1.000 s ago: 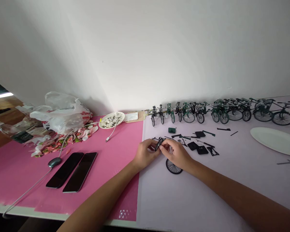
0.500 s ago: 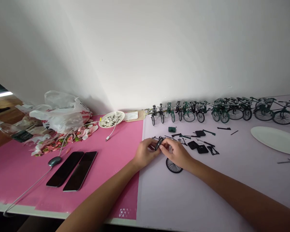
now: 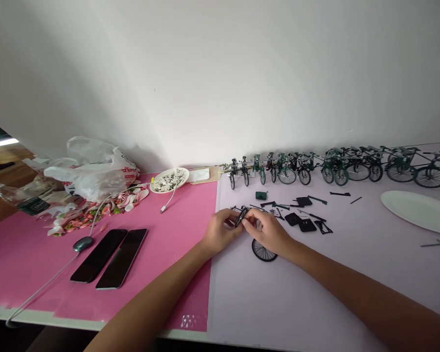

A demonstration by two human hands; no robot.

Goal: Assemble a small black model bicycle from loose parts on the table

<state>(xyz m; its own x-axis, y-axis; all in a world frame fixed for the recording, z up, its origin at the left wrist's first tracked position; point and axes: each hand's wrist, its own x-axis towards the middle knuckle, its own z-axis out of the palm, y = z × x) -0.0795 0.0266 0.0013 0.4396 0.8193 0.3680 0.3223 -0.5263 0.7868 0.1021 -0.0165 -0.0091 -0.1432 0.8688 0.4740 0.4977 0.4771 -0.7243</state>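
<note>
My left hand and my right hand meet above the pale table, both pinching a small black wheel-like part between their fingertips. A loose spoked model wheel lies on the table just under my right wrist. Several small black and green model parts are scattered just beyond my right hand. Along the wall stands a row of green and black model bicycles.
Two dark phones lie on the pink mat at the left, beside a mouse with a cable. A white bowl of small pieces, plastic bags and a white plate are farther out.
Both hands stay together on the small black part, with only a slight shift of the view. Nothing else has moved.
</note>
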